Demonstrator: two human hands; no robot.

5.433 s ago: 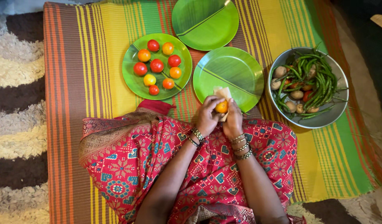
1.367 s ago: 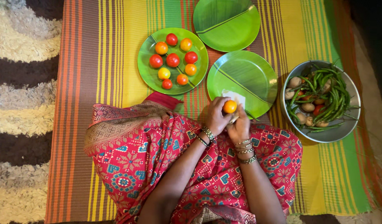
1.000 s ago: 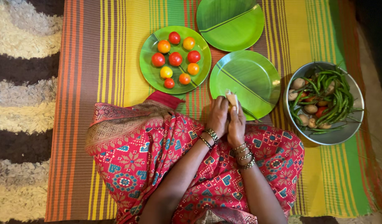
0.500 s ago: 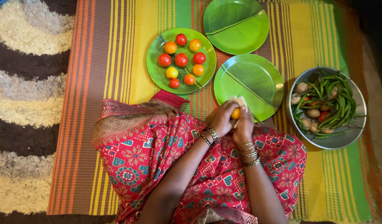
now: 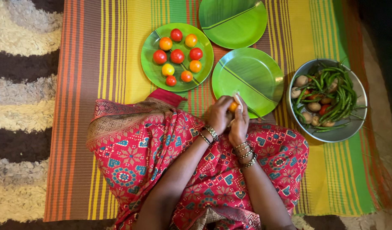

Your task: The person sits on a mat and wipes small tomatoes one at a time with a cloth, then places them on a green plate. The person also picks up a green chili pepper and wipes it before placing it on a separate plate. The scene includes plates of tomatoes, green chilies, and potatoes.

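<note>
A: What lies around the hands?

B: A green plate (image 5: 150, 68) of red, orange and yellow tomatoes up left, two bare green plates (image 5: 264, 81) beyond, and a steel bowl (image 5: 353, 127) of green chillies and small potatoes to the right, all on a striped mat (image 5: 98, 51). Nothing blocks them.

A: And the orange tomato (image 5: 232, 106)?

B: Over the near plate's rim, clamped between the left hand (image 5: 219, 116) and right hand (image 5: 239, 123), with a pale cloth (image 5: 237, 99) against it. It's round; I cannot tell which way it points
</note>
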